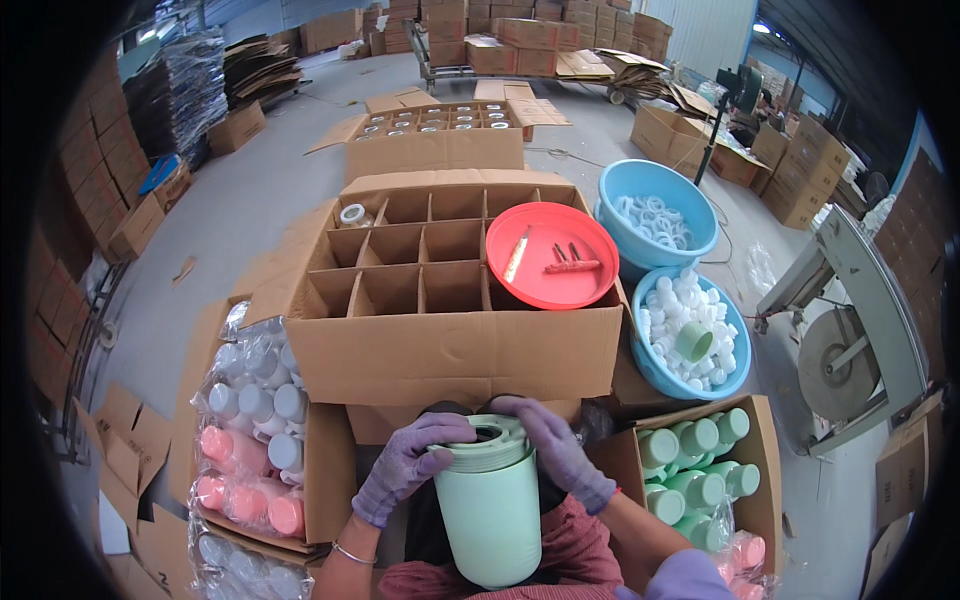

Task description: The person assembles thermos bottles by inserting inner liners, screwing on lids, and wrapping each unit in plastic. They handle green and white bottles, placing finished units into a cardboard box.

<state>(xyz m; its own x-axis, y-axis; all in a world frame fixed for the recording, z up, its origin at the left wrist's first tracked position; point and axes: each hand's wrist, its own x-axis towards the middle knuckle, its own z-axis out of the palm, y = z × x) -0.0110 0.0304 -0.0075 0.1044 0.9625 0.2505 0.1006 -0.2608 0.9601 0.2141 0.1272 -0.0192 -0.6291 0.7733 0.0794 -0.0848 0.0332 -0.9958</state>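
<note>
A large mint-green plastic bottle (489,525) rests upright, tilted slightly, on my lap. Its wide threaded top shows a dark round opening. My left hand (412,465), in a purple glove, grips the left side of that top, thumb below the rim and fingers over it. Also gloved, my right hand (560,455) wraps over the right side of the rim, partly covering it. Whether a separate ring or insert sits under the fingers cannot be made out. Just beyond my hands stands a divided cardboard box (450,350) with one clear jar (354,216) in a back compartment.
A red tray (550,225) with small tools lies across the box's right corner. Two blue basins hold white rings (655,222) and white caps (680,300). Cartons of bottles flank me: pink and white ones (255,405) left, green bottles (700,440) right. A machine (850,330) stands further right.
</note>
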